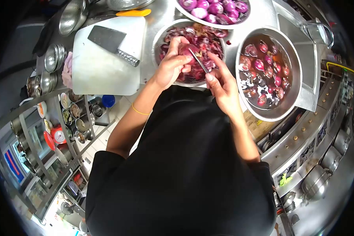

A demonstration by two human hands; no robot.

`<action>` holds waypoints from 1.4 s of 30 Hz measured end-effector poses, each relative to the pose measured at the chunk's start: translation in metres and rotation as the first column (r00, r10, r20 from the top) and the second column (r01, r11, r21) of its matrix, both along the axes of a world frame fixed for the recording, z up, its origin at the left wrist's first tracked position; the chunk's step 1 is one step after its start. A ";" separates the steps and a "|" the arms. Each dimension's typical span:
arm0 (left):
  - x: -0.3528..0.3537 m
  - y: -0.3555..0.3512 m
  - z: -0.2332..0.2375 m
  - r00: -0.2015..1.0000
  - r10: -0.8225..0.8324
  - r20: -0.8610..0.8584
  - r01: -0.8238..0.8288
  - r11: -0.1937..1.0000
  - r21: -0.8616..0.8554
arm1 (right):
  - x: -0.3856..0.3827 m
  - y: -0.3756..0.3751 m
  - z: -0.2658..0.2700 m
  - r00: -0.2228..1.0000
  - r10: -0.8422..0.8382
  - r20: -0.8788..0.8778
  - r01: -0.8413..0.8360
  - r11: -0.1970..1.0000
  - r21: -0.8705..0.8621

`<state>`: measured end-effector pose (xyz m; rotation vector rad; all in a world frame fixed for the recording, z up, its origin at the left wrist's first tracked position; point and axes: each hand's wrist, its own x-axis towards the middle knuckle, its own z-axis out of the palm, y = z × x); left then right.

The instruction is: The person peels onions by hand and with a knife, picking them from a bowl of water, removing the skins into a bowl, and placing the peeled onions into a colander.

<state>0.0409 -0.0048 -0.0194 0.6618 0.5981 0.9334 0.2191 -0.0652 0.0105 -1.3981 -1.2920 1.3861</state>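
Observation:
My left hand [172,65] is closed around a red onion [188,53], its fingers wrapped over the skin. In my right hand [224,86] is a small knife [200,63], its blade against or very near the onion; the exact contact is too small to make out. Both hands are above a metal colander [158,40] heaped with loose onion skins [212,39]. To the right, a large steel bowl [299,74] holds dark water with several unpeeled-looking red onions [259,65] in it. Beyond the skins, a perforated bowl [246,19] carries several shiny peeled onions [215,8].
On the left lies a white cutting board [102,78] with a cleaver [110,39] across it and a yellow-handled tool [133,13] at its far edge. Metal bowls [53,58] stand farther left. A sink [297,35] borders the right side, with a metal pot [318,33] beyond.

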 end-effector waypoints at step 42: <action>0.035 -0.012 0.046 0.976 0.213 -0.050 -0.212 0.977 0.030 | 0.028 0.046 0.008 0.895 0.266 -0.359 -0.257 0.964 0.074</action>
